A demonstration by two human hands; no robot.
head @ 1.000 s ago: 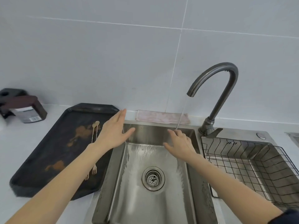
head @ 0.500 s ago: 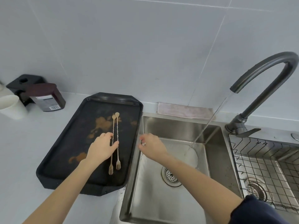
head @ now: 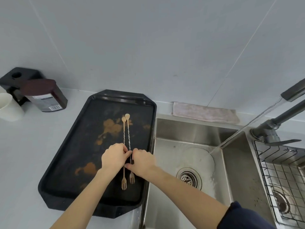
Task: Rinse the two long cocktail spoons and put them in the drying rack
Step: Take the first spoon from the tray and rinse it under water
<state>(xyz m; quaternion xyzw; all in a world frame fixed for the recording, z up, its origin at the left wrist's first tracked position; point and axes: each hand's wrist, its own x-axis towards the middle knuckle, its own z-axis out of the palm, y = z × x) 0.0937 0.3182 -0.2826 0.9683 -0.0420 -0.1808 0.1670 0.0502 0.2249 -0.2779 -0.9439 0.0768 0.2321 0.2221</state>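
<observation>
Two long cocktail spoons lie side by side on a black tray (head: 69,162), each with a twisted stem, a small bowl at the far end and a fork at the near end. My left hand (head: 113,157) pinches the middle of the left spoon (head: 124,129). My right hand (head: 142,161) pinches the middle of the right spoon (head: 128,128). Both hands meet over the stems and hide their middles. The wire drying rack (head: 280,176) sits in the right basin at the far right.
Water runs from the dark faucet (head: 283,119) into the steel sink (head: 188,162), around its drain (head: 189,177). A pink cloth (head: 204,113) lies behind the sink. A dark jar (head: 44,96), a black holder (head: 16,78) and a white cup (head: 8,106) stand at the far left.
My right hand has moved left from the sink edge onto the tray and taken hold of the right spoon. My left hand has closed on the left spoon. The view has shifted left.
</observation>
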